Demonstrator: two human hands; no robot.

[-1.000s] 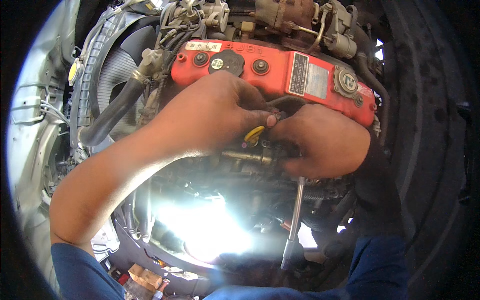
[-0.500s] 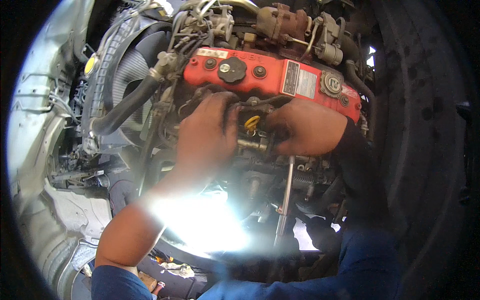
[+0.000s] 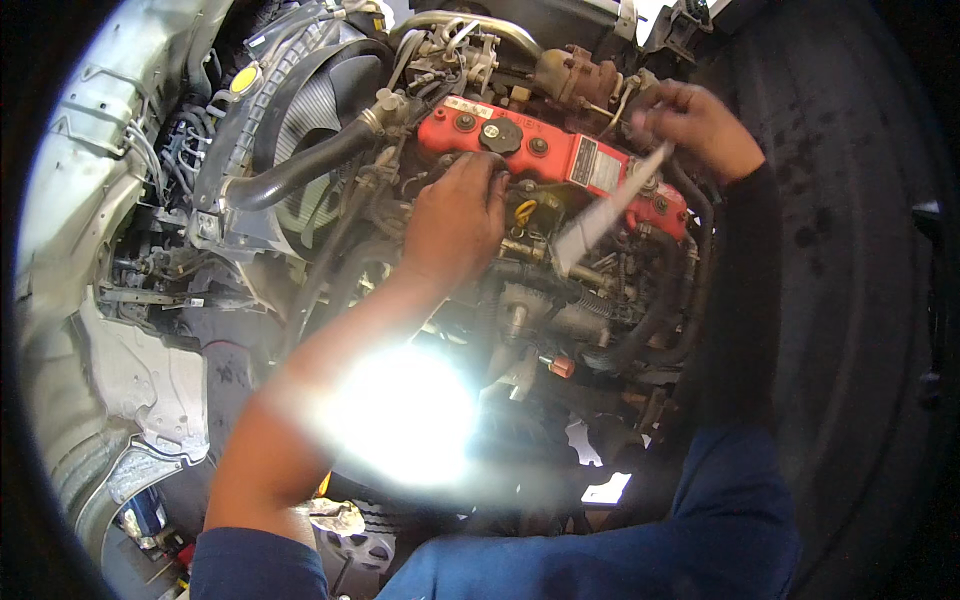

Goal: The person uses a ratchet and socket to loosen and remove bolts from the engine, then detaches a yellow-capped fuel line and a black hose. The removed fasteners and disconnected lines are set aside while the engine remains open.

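My left hand (image 3: 455,220) rests just below the left part of the red valve cover (image 3: 595,145), its fingers curled on dark engine parts, with whatever they grip hidden. My right hand (image 3: 700,130) is raised at the cover's upper right, closed on a long silver tool (image 3: 605,213), which is smeared by motion and slants down to the left across the engine. A yellow dipstick loop (image 3: 523,211) shows between my left hand and that tool.
The fan (image 3: 335,95) and radiator, with a black hose (image 3: 290,178), sit at upper left. A rusty turbocharger (image 3: 575,75) is behind the cover. Pale body metal (image 3: 75,200) edges the left, a dark panel (image 3: 850,250) the right. A bright glare washes out the lower middle.
My right hand has risen up and to the right from beside the dipstick, swinging the silver tool up out of its near-vertical position. My left hand has moved left and stays beside the cover.
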